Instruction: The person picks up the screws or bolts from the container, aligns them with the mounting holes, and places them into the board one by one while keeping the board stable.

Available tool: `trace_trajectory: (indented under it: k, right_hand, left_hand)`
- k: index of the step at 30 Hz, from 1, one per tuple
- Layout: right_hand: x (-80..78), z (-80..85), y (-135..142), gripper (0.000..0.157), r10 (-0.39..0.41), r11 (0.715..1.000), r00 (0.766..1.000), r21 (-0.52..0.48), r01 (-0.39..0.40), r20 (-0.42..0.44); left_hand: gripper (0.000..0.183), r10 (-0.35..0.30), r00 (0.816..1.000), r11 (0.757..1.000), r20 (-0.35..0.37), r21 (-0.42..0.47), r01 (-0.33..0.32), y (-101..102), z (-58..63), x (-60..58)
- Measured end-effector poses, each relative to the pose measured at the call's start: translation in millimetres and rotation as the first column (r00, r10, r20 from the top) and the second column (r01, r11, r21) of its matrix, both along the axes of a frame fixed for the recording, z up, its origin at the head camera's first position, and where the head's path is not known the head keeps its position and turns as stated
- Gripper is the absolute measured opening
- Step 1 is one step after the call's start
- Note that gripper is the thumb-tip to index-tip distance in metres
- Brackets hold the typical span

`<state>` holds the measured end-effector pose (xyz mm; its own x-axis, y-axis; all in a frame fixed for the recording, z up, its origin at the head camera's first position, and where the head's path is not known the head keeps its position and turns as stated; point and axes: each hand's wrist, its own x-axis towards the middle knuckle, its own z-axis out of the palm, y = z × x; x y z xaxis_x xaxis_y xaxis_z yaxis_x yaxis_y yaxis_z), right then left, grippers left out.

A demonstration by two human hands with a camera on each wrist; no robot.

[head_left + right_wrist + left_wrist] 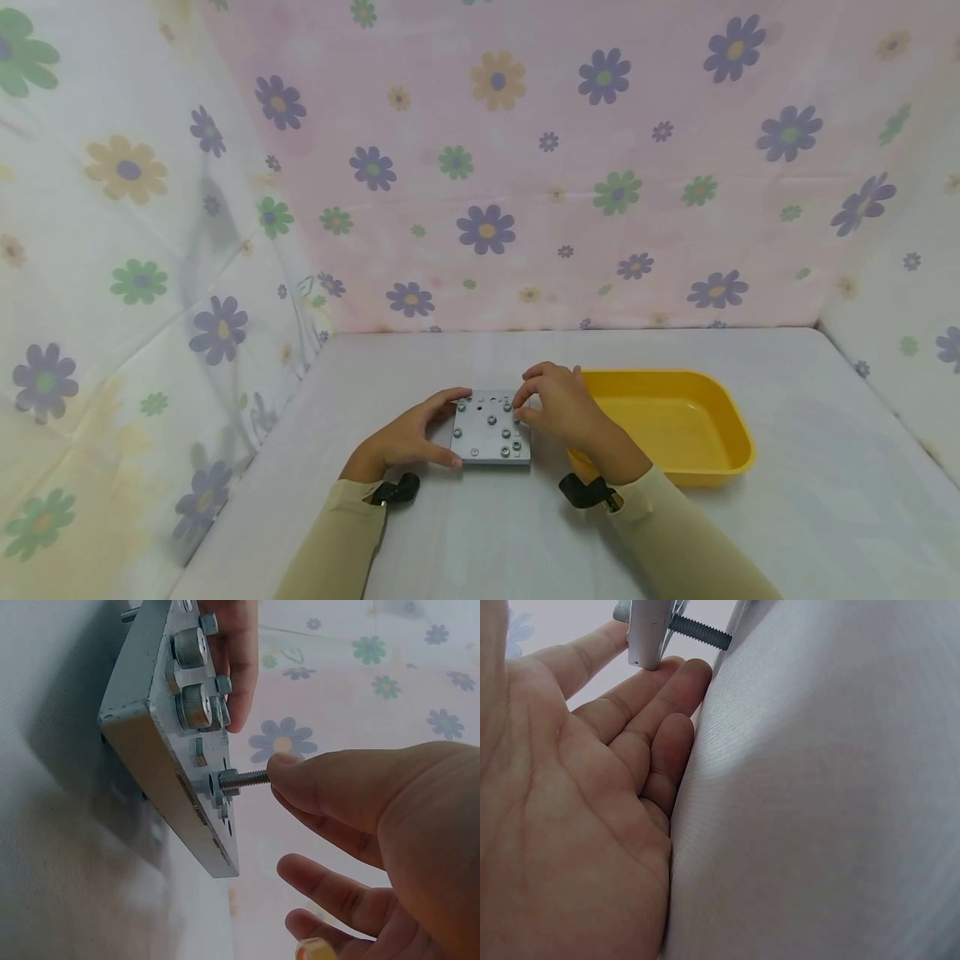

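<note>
A light grey metal plate (480, 435) with holes and several socket-head bolts lies in front of me. My left hand (405, 437) holds its left side, thumb at the near corner and fingertips at the far one. In the left wrist view, a threaded bolt shank (701, 632) sticks out from the plate's underside, above the fingers. My right hand (562, 404) is over the plate's right edge. Between thumb and forefinger it pinches a bolt (247, 778), its threaded end at the plate's face and its head hidden by the fingertips. The other right fingers are spread apart.
A yellow plastic tray (738, 454) stands just right of the plate, partly behind my right hand and forearm. The table has a white cloth (480, 533). Flowered fabric (420, 208) hangs behind and on both sides.
</note>
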<state>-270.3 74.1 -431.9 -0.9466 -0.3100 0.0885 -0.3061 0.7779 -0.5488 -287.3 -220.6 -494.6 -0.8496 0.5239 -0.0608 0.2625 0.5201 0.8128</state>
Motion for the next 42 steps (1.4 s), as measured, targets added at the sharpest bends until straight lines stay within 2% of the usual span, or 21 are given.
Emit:
trace_trajectory:
  k: [23, 42]
  right_hand:
    - [-1.5, -4.9, -2.5, 0.011, -0.021, 1.0, 1.0, 0.014, 0.021, -0.02]
    - [-0.2, -5.6, -3.0, 0.008, -0.043, 0.999, 0.999, 0.027, 0.043, -0.002]
  left_hand:
    - [0.11, -0.011, 1.0, 1.0, -0.01, 0.011, 0.011, -0.5, -0.3, -0.4]
    - [0.109, -0.012, 1.0, 1.0, 0.007, 0.017, 0.012, -0.4, -0.3, -0.7]
